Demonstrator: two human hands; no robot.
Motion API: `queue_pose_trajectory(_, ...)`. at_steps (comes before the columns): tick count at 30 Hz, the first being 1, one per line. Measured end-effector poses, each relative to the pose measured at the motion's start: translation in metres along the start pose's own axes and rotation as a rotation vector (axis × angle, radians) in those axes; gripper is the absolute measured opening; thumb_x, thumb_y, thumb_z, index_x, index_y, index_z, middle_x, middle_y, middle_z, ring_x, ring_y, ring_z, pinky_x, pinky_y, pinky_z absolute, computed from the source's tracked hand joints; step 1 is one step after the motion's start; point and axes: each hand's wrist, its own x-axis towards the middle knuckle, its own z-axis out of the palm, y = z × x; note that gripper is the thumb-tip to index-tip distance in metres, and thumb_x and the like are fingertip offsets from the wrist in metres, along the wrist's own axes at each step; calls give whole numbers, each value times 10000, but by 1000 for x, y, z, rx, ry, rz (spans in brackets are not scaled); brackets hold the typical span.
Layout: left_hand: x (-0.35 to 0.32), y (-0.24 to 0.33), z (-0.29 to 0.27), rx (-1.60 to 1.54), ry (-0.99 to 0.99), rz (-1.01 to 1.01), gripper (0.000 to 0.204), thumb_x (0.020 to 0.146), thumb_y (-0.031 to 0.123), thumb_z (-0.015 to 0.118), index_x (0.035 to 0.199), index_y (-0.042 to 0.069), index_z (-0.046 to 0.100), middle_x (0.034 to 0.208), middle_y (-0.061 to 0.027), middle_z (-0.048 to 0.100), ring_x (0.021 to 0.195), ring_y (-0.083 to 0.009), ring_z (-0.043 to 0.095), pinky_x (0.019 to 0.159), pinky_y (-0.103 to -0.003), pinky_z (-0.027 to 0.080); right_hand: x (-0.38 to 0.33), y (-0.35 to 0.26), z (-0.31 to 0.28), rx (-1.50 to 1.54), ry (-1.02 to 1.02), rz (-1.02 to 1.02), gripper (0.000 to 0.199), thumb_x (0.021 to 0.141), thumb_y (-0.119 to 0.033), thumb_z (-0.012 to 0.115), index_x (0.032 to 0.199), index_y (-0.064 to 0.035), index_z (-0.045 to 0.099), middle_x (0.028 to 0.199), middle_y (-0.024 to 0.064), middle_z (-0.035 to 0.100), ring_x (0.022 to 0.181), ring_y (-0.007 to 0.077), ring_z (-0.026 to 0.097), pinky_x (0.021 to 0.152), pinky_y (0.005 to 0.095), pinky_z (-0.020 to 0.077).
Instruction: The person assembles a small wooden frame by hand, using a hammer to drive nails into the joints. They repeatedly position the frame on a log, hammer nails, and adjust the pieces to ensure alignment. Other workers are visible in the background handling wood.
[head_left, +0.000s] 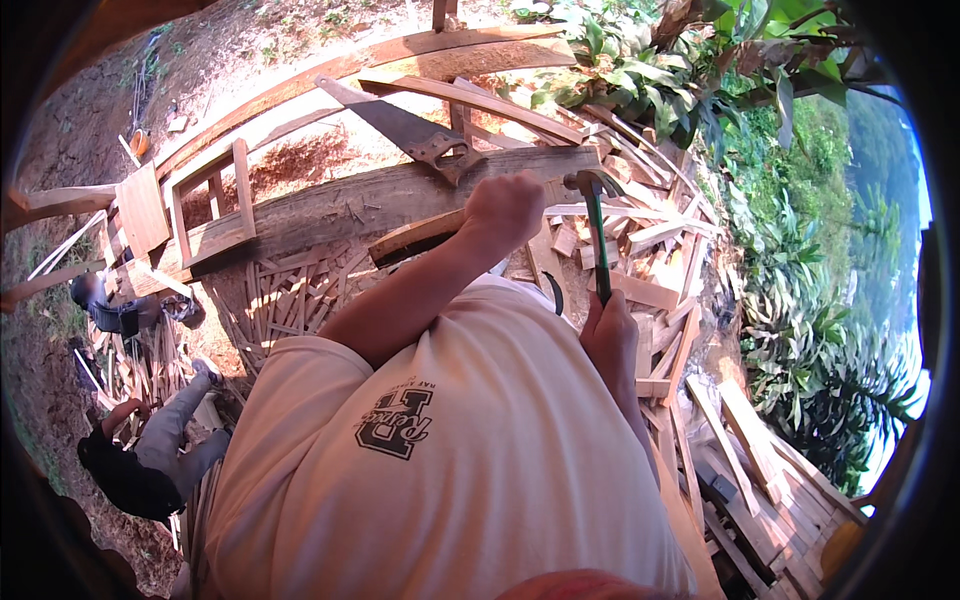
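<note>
My left hand (508,212) is closed around a short, thick piece of wood (418,236) in front of my chest. The wood shows on both sides of the fist, and my forearm covers part of it. My right hand (612,335) grips the dark lower handle of a claw hammer (598,235) with a green shaft. Its metal head is up beside the wood's right end, and I cannot tell whether they touch. Beyond my left hand, a handsaw (405,125) with a wooden handle rests on a long weathered beam (350,212).
Wood offcuts (660,230) lie heaped beyond and to the right. A small wooden frame (213,195) stands at the beam's left end. Two people are at the left, one in a dark top (130,470). Long curved boards (330,80) cross the far side; leafy plants (800,290) border the right.
</note>
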Motion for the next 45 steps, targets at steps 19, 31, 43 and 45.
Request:
queue_pose_trajectory(19,2,0,-7,-87,-62,-41,125,844,130,621,893,29,677,816,-206,738,794,-353,762,705,-454,620,-2,3,4,291,338,-21,145,1029,-126,554,1041,13,518,773,270,624,694,513,619,615,559,480)
queue_pose_trajectory(31,5,-3,-6,-4,-67,-13,118,828,116,634,868,41,716,818,-158,750,753,-310,770,641,-418,623,16,9,18,40,30,-52,198,1049,-164,532,1002,27,518,775,294,622,740,516,632,601,543,482)
queue_pose_trajectory(43,5,-4,-6,-42,-36,-45,133,824,139,639,878,27,684,804,-193,738,790,-341,761,719,-450,615,17,-5,20,49,-177,-12,192,1018,-167,563,1031,16,507,786,318,654,756,536,644,649,608,479)
queue_pose_trajectory(45,11,-7,-7,-39,-37,-26,127,821,141,642,864,29,685,797,-191,737,779,-335,761,697,-445,616,14,-3,6,125,-6,-113,158,1017,-143,565,1033,5,512,755,285,636,705,520,630,621,580,477)
